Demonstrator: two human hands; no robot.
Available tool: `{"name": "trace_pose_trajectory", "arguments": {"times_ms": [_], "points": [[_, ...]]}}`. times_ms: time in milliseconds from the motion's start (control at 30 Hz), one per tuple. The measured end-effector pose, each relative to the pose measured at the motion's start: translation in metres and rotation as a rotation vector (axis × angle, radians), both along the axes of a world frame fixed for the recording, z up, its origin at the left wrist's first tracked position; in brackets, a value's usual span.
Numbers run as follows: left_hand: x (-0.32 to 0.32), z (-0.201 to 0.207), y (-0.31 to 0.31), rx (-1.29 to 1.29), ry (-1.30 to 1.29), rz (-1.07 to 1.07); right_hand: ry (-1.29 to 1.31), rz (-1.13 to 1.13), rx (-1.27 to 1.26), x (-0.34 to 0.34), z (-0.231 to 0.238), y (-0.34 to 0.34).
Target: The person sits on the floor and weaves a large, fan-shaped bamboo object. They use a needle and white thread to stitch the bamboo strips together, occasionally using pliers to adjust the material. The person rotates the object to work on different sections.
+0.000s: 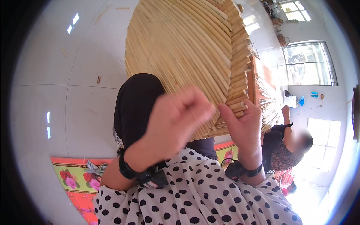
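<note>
Pointing its long axis forward, the panel (168,41) lies just past 1 dark knee (138,97), reeds (208,48) slanting far left to near right. The right hand (245,122) pinches reed ends (240,105) at the panel's near right rim; the blurred left hand (174,112) curls above, its hold unclear.

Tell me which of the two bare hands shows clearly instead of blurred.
The bare right hand, gripping round tan stalks at the edge of the large tan stalk panel; the bare left hand, farther left, is smeared.
</note>
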State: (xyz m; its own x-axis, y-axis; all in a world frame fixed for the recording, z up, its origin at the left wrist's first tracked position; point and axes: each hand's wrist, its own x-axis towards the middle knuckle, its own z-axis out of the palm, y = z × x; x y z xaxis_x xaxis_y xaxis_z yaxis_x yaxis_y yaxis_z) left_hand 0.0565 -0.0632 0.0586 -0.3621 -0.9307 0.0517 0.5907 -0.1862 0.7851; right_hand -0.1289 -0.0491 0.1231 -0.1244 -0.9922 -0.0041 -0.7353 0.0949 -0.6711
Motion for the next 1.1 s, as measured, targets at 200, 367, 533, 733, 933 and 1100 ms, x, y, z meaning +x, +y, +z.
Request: {"name": "trace_pose_trajectory", "arguments": {"times_ms": [200,367,533,733,933,1100], "points": [[-0.004,-0.008,-0.014,0.012,0.145,0.030,-0.005,0.039,0.069,0.004,0.007,0.004],[-0.006,-0.010,-0.006,-0.012,0.153,0.029,0.200,0.037,0.111,0.001,0.008,0.007],[-0.010,-0.011,-0.019,-0.009,0.184,0.056,-0.457,0.033,-0.016,-0.017,-0.006,0.019],[-0.016,-0.016,-0.011,-0.034,0.220,0.070,-0.458,0.101,-0.012,-0.026,-0.042,0.048],[-0.021,-0.010,-0.008,-0.043,0.231,0.119,-0.324,-0.131,-0.208,-0.002,-0.054,0.027],[-0.028,0.005,-0.007,-0.071,0.238,0.171,-0.359,-0.130,-0.243,0.005,-0.037,0.014]]}}
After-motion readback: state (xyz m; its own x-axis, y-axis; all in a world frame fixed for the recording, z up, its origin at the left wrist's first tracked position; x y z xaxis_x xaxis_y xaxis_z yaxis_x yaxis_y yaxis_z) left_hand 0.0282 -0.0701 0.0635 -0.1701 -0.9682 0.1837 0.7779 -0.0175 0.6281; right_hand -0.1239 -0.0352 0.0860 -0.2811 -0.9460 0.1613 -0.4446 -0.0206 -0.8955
